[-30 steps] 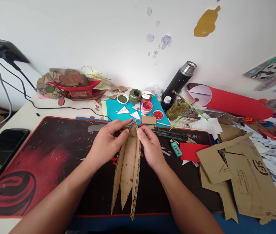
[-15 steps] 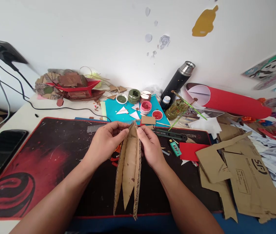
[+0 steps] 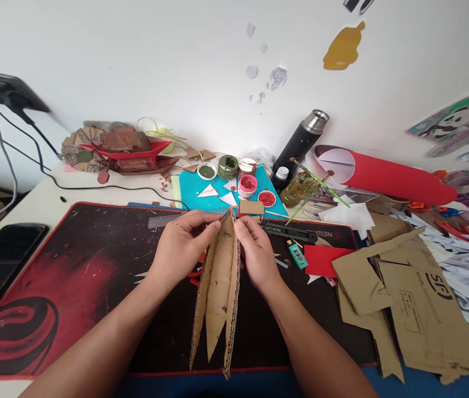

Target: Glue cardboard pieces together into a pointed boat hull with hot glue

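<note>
Between my hands is a long, boat-shaped cardboard piece (image 3: pixel 218 282), with a pointed flat base and two upright side strips. At its far end the side strips come together in a point; at the near end they stand apart from the base's tip. My left hand (image 3: pixel 187 237) pinches the left strip near the far point, thumb on top. My right hand (image 3: pixel 255 249) pinches the right strip close to the same point. Fingers of both hands are partly hidden behind the cardboard. Red-orange scissor handles (image 3: pixel 195 273) show partly beneath, beside my left hand.
Paint pots (image 3: pixel 248 186) stand on a blue sheet (image 3: pixel 191 188) at the back. A utility knife (image 3: pixel 290 232), a lighter (image 3: pixel 296 254) and cardboard scraps (image 3: pixel 417 309) lie to the right. A phone (image 3: pixel 0 271) lies left; a painted model boat (image 3: pixel 130 157) sits at the back left.
The near end of the cardboard piece has swung slightly left and toward me. Both hands keep their hold near the far point. The camera view has shifted a little.
</note>
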Demonstrator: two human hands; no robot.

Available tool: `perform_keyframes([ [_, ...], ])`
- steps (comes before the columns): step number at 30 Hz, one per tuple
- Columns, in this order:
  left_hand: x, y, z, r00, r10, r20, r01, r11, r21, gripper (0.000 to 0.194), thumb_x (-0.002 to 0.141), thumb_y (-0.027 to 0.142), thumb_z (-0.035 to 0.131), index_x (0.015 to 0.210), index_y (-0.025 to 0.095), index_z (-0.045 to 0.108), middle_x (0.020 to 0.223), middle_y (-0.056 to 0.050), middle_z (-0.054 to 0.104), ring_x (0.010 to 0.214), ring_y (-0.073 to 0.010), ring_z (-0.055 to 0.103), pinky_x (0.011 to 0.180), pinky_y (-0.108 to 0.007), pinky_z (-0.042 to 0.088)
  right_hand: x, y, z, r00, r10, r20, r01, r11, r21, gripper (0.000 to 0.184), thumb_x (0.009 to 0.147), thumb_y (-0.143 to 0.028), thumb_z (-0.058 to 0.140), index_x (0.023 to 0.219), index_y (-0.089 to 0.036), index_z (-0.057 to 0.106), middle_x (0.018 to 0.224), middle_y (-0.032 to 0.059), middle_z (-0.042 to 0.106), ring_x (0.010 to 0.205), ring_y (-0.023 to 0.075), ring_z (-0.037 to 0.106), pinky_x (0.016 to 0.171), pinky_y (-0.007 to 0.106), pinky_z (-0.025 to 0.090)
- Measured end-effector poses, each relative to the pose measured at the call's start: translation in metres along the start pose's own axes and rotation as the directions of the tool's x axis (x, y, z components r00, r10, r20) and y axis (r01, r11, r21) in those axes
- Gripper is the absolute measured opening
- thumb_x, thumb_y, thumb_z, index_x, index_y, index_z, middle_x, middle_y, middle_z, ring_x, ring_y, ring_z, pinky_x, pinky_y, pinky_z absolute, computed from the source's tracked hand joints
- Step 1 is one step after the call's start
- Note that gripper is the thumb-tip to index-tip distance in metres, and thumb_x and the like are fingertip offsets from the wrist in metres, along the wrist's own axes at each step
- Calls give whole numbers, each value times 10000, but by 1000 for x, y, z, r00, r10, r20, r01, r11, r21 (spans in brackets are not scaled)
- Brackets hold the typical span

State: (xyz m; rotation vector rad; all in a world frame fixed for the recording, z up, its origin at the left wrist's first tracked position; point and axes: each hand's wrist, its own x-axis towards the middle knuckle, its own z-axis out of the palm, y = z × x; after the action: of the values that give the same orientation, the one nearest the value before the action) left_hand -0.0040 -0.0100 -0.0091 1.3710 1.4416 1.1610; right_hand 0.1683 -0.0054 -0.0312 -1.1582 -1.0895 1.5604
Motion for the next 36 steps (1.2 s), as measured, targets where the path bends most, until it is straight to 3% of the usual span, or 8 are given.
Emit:
perform_keyframes([
  [5,-2,-1,1,999,48,-26,-47,998,38,249,943,409,735,1024,231,890,1083,-63,866,1005,-261,799,908,-376,635,1,2,0,998,-57,-14,57,998,-13,486,945,-707,732,820,-253,612,734,-20,512,671,178,461,592,295,394],
  [17,-2,-4,3,990,135,-38,-131,987,89,250,970,382,703,1039,232,892,1078,-56,868,996,-245,807,918,-356,636,2,4,2,997,-74,-26,75,997,12,468,943,-683,740,811,-252,612,769,-14,542,756,197,506,695,309,443],
  [36,-2,-3,3,992,118,-32,-116,991,69,246,967,380,716,1053,232,893,1073,-50,862,1010,-236,798,935,-343,623,0,4,3,998,-51,-28,52,998,38,478,922,-713,755,818,-266,619,715,-19,533,691,195,504,623,309,439],
])
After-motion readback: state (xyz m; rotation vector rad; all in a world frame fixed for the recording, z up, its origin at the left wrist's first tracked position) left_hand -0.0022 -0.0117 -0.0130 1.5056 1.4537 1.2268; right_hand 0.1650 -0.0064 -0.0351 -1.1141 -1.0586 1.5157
